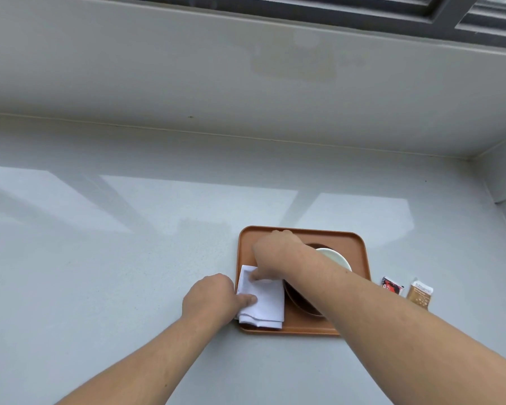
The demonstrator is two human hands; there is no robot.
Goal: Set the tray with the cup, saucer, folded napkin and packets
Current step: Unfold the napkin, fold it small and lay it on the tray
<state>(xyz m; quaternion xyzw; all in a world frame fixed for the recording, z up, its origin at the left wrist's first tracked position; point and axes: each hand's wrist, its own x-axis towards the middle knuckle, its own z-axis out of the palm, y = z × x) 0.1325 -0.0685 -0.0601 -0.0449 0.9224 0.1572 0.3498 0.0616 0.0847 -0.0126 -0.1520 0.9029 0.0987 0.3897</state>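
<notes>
Both hands are working on the napkin (263, 299), which is lying folded on the tray's (360, 244) left part, its left edge sitting over the tray's left rim. L hand (211, 299) is coming in from outside the tray's left side, fingers curled, thumb pressing down on the napkin's left edge. R hand (275, 255) is reaching across from the right w/ forearm passing over the cup (336, 257) & saucer (300, 302); its fingertips are together, pinching or pressing the napkin's top corner, can't tell which. White cup is sitting on the dark saucer in the tray's middle-right, both partly hidden by the R forearm. Two packets are lying on the counter (100, 258) just right of the tray, apart from it: red packet (392, 285) nearer, gold packet (419, 293) beside it further right.
</notes>
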